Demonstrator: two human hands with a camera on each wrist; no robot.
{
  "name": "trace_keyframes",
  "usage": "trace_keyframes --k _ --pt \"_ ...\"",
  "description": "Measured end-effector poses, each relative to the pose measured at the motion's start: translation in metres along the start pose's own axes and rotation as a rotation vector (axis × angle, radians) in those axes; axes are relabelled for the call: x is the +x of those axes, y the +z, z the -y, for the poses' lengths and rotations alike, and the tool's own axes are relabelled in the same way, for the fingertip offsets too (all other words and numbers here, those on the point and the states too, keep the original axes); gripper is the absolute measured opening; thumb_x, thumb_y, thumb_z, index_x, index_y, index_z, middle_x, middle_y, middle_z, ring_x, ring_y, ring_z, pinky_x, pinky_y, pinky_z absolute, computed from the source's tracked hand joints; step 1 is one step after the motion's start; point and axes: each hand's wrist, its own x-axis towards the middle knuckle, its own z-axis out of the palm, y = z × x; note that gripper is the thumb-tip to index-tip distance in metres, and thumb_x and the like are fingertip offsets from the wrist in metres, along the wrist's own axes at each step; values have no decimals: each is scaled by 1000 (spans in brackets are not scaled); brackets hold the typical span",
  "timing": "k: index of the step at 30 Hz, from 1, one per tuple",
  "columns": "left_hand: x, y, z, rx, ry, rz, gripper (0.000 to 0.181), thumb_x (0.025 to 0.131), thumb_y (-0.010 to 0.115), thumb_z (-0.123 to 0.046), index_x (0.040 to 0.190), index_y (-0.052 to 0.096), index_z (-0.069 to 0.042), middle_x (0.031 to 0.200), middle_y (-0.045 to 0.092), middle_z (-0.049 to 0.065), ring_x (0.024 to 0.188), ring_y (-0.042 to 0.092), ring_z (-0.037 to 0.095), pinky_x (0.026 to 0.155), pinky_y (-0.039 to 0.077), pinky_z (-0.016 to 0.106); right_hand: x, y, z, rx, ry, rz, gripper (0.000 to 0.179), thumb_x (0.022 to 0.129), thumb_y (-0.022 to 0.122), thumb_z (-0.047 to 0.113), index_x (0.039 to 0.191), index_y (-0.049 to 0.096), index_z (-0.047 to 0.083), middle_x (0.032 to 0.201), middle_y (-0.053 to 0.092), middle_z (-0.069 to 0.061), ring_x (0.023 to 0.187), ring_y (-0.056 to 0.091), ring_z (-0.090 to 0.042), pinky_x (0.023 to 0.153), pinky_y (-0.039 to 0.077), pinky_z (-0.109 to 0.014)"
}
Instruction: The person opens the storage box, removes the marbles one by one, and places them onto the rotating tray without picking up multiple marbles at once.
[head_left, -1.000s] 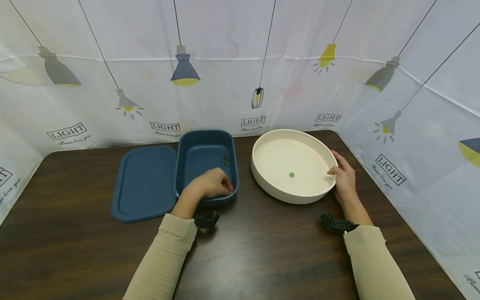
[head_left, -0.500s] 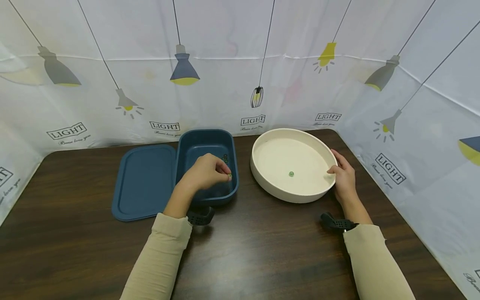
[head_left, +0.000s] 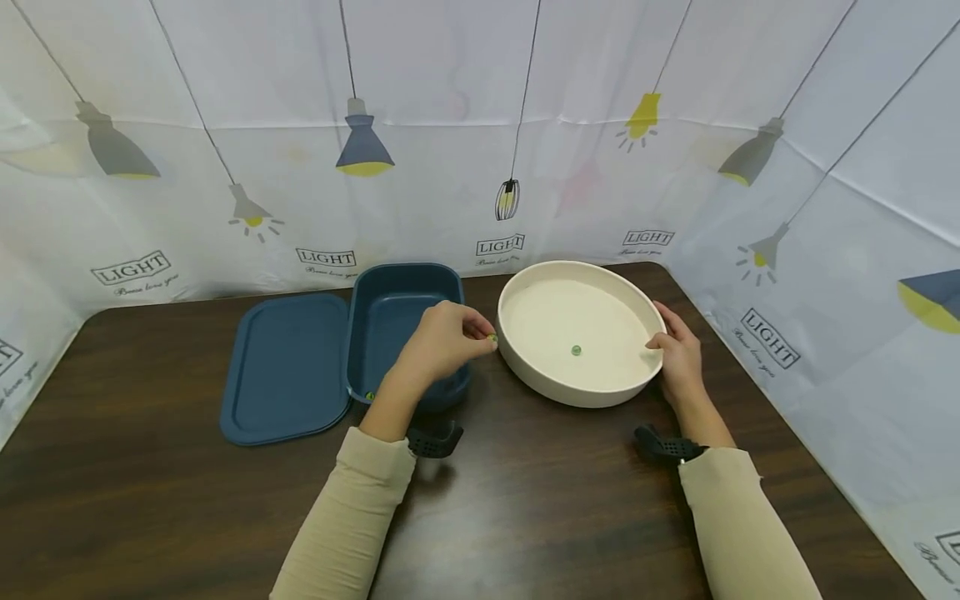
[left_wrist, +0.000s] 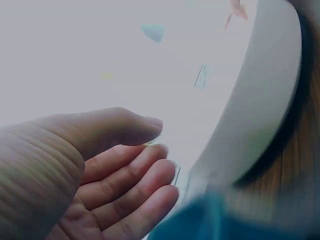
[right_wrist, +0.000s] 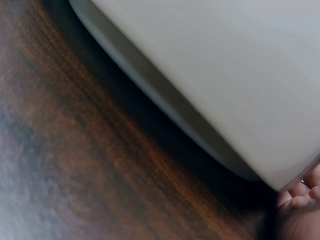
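Note:
My left hand pinches a small green glass marble between thumb and fingers. It is over the gap between the blue rectangular box and the round cream dish, fingertips right at the dish's near-left rim. In the left wrist view the marble is mostly hidden behind the thumb. My right hand grips the dish's right side, thumb over the rim, fingers around the outside wall. Another green marble lies inside the dish. Near the box's front-left corner a green marble shows; my left arm hides part of the box.
A flat blue lid lies left of the box, against its side. All stand on a dark wooden table. A white curtain printed with lamps hangs behind and along the right edge. Each wrist wears a black band.
My left hand has risen from the box's front-right corner with a marble and moved right, past the box's rim to the dish. My right hand keeps its hold on the dish.

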Motion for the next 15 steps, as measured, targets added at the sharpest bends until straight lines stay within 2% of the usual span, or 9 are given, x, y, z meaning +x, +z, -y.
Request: trace_keyframes --k 4,7,15 --pt "12 19 -14 -33 33 -22 9 87 75 -17 93 77 -11 86 74 3 78 66 14 66 53 25 0 -3 -3 0 -8 -10 77 83 37 -16 155 42 13 166 33 -7 151 33 -21 109 41 -17" --pt "21 33 -22 -30 55 -33 8 88 74 -16 92 77 -11 85 74 2 78 66 13 67 53 24 -2 -4 -3 -8 -12 -16 77 84 38 -15 155 41 12 166 33 -6 152 33 -20 111 40 -18" --pt "42 72 -26 -15 46 -103 9 88 73 -15 94 77 -10 85 75 1 78 67 11 69 55 22 0 -2 -2 -11 -37 -11 76 83 40 -16 154 43 10 164 35 -8 150 36 -21 115 39 -26"
